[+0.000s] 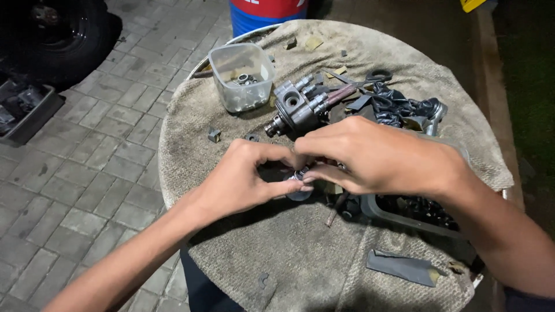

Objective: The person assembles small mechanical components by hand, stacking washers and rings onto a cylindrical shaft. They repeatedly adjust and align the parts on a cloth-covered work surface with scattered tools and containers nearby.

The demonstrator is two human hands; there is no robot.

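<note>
Both hands, the left hand (243, 179) and right hand (370, 159), pinch a small round metal ring part (300, 173) together over the cloth-covered surface (289, 254). Just beyond them lies the grey metal pump body (295, 110), apparently stripped; farther left stands a clear plastic tub (240, 78) holding removed bits.

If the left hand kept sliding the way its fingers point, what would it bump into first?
The left hand points right, toward the right hand. It would meet the small metal part pinched between both hands at once, then the right hand's fingertips; they look nearly touching, though depth is hard to judge.
</note>
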